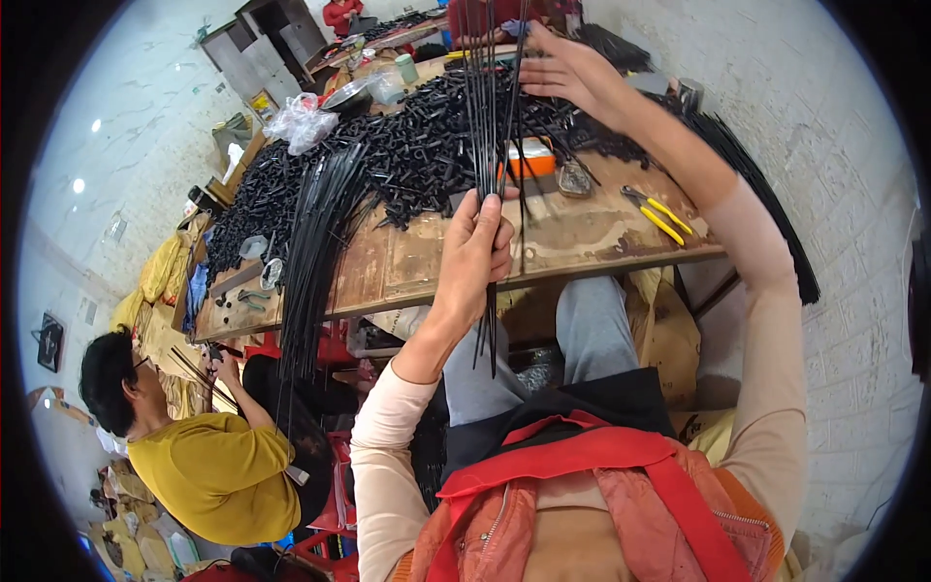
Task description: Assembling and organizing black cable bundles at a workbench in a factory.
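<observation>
Red apron [572, 464] closest in, thin black rods [485, 126] pinched near their lower ends by the left hand [472, 250], long axis running up-frame over the surface [400, 254], right hand [574, 78] spread just right of their upper lengths, contact unclear.

- A pale right wall [853, 165], its rough surface marked with block-like lines and brownish stains
- A whitish left wall [126, 58] that bends with the lens, carrying small bright spots of light [79, 184]
- A dark opening [278, 29] at the far end, beside greyish panels [250, 70]
- A long wooden table [412, 260], its brown top worn and patchy
- Another table [380, 44] farther back
- Red plastic seating [337, 466] low on the left
</observation>
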The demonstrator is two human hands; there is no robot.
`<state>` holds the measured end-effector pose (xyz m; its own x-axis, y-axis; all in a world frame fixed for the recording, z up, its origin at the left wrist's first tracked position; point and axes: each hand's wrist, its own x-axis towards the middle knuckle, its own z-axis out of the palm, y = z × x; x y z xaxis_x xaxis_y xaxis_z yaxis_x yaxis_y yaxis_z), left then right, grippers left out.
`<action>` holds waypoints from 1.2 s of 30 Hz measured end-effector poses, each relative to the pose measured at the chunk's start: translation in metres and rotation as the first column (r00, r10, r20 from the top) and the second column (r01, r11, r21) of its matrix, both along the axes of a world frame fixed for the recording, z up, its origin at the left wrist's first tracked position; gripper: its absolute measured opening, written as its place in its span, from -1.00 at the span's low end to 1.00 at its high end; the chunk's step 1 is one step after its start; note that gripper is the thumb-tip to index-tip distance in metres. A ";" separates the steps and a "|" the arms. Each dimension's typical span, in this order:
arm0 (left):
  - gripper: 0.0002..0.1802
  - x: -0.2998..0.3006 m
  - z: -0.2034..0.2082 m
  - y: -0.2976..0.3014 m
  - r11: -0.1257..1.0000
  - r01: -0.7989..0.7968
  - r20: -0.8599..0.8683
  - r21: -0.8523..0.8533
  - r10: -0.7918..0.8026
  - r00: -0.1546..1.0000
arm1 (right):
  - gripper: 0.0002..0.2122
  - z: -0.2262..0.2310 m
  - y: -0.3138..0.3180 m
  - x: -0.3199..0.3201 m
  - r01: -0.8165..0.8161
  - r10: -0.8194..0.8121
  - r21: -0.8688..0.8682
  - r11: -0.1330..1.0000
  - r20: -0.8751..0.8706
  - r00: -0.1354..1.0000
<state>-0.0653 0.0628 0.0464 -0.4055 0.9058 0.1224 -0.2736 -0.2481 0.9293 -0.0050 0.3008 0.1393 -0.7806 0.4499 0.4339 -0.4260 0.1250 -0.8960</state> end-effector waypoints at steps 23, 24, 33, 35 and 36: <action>-0.56 0.013 0.004 -0.008 0.957 0.291 0.176 0.005 -0.287 0.941 | -0.58 -0.007 -0.068 0.019 -0.421 0.449 -0.167 0.892 0.206 0.869; -0.55 0.017 0.001 -0.011 0.951 0.308 0.208 -0.010 -0.299 0.931 | -0.58 -0.007 -0.069 0.020 -0.411 0.446 -0.193 0.891 0.200 0.872; -0.51 0.014 0.012 -0.007 0.937 0.339 0.303 0.084 -0.348 0.887 | -0.59 -0.013 -0.066 0.031 -0.446 0.472 -0.162 0.880 0.198 0.859; -0.52 0.011 0.016 -0.010 0.948 0.313 0.242 0.061 -0.318 0.917 | -0.58 -0.017 -0.068 0.033 -0.457 0.486 -0.173 0.873 0.218 0.846; -0.52 0.010 0.017 -0.009 0.948 0.313 0.247 0.057 -0.317 0.916 | -0.58 -0.019 -0.069 0.035 -0.466 0.498 -0.181 0.866 0.236 0.834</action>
<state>-0.0550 0.0537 0.0631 -0.1192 0.9904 0.0699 -0.5626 -0.1254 0.8171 0.0296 0.2317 0.1205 -0.9888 0.0184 0.1483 -0.1494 -0.1410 -0.9787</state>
